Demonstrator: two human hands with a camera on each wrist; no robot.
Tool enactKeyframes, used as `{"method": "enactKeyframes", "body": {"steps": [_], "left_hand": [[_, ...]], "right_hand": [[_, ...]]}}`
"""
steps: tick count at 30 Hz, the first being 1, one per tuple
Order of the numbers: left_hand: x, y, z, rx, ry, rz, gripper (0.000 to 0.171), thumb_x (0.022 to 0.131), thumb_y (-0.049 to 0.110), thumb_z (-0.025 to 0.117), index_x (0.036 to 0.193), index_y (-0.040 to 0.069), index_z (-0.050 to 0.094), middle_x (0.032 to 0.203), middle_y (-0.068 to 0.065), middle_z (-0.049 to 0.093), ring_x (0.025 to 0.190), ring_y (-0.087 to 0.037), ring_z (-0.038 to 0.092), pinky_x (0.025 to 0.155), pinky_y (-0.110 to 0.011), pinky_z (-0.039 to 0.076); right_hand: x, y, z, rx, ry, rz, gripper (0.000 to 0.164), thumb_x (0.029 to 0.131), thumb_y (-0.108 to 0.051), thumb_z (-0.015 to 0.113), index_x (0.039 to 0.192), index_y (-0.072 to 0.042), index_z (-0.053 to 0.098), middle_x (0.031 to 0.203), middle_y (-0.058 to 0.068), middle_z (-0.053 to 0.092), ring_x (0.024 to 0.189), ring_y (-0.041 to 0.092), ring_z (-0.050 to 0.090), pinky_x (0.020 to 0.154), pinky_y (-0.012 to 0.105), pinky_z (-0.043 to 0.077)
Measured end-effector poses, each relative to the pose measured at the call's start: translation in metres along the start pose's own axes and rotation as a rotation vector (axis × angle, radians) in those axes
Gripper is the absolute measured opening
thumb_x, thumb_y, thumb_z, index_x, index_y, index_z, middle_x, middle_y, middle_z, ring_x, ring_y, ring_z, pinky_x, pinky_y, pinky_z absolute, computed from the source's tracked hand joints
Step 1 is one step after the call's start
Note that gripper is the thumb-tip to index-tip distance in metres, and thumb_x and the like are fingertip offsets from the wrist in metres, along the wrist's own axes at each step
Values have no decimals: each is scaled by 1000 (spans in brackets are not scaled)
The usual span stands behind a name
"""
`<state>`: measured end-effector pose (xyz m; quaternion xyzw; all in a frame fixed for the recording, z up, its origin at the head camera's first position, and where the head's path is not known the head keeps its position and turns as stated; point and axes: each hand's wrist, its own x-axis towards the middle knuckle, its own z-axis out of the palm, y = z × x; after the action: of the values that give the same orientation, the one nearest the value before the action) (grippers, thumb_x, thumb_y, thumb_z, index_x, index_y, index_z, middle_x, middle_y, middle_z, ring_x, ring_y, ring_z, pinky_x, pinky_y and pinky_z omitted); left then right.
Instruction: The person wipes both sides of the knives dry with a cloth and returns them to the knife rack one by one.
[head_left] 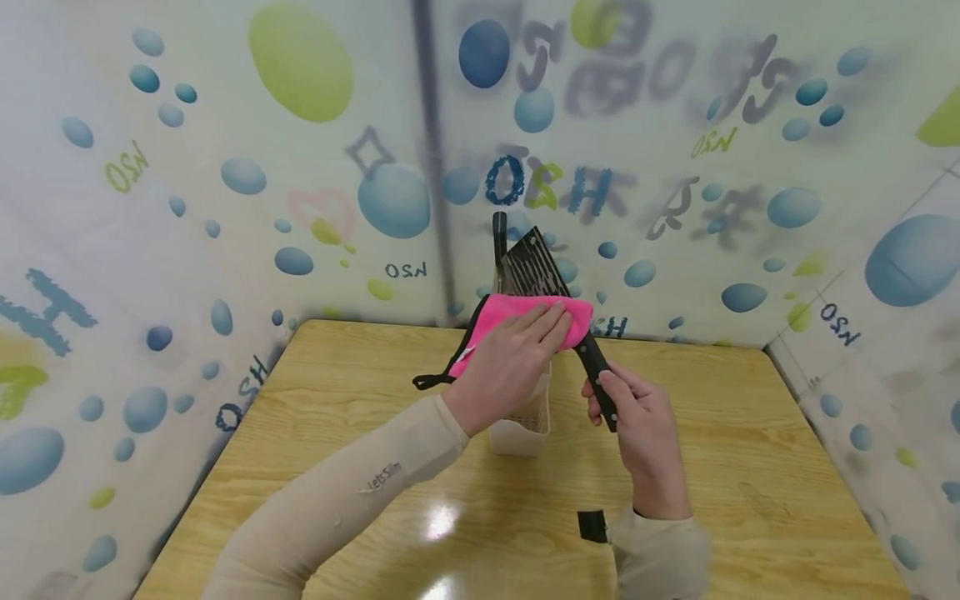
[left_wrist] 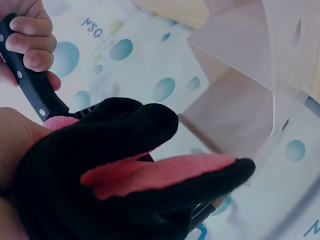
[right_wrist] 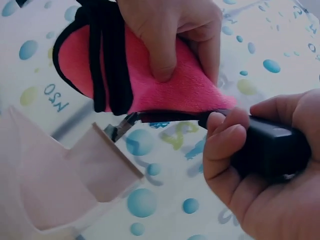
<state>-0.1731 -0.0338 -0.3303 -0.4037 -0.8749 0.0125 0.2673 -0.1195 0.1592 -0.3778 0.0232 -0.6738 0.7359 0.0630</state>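
Observation:
My right hand [head_left: 648,425] grips the black riveted handle of a cleaver [head_left: 532,265], its broad blade tilted up and to the left. A pink cloth [head_left: 495,312] with black edging and a hanging loop lies folded over the lower part of the blade. My left hand [head_left: 513,358] holds this cloth against the blade, fingers on top in the head view. From the right wrist view, the left thumb presses on the pink cloth [right_wrist: 190,82]. Cloth and hand hide part of the blade.
Below the hands stands a pale plastic holder [head_left: 519,437] on the wooden table [head_left: 360,367]. Another black handle [head_left: 499,233] rises behind the cloth. A small black square [head_left: 592,527] is beside the right sleeve. Patterned sheets [head_left: 645,167] surround the table at the back and sides.

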Motion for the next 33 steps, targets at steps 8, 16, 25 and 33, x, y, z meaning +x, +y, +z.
{"method": "enactKeyframes", "body": {"steps": [8, 16, 25, 33], "left_hand": [[-2, 0, 2, 43, -12, 26, 53, 99, 9, 69, 149, 3, 54, 152, -12, 55, 140, -25, 53, 115, -36, 44], [-9, 0, 5, 50, -10, 24, 50, 100, 9, 68, 148, 4, 56, 151, -11, 57, 140, -25, 54, 115, -36, 44], [-14, -5, 7, 35, -4, 19, 48, 100, 7, 67, 147, 3, 57, 149, -12, 58, 139, -26, 55, 115, -37, 44], [-18, -12, 8, 11, 10, -3, 46, 100, 5, 66, 146, 2, 58, 148, -15, 58, 138, -28, 56, 112, -38, 47]], "right_hand": [[-8, 14, 10, 184, 50, 21, 33, 111, -18, 48, 123, 9, 64, 84, 8, 64, 67, 13, 57, 60, 21, 54], [-11, 17, 13, 251, 69, 50, 38, 111, -21, 48, 128, 11, 58, 86, 7, 63, 69, 11, 57, 62, 21, 54], [-11, 12, 13, 255, 78, 62, 38, 111, -20, 48, 130, 13, 57, 86, 7, 63, 70, 11, 57, 62, 21, 54], [-11, 10, 15, 235, 68, 51, 39, 111, -17, 47, 131, 16, 54, 85, 7, 63, 67, 11, 57, 61, 21, 54]]}}
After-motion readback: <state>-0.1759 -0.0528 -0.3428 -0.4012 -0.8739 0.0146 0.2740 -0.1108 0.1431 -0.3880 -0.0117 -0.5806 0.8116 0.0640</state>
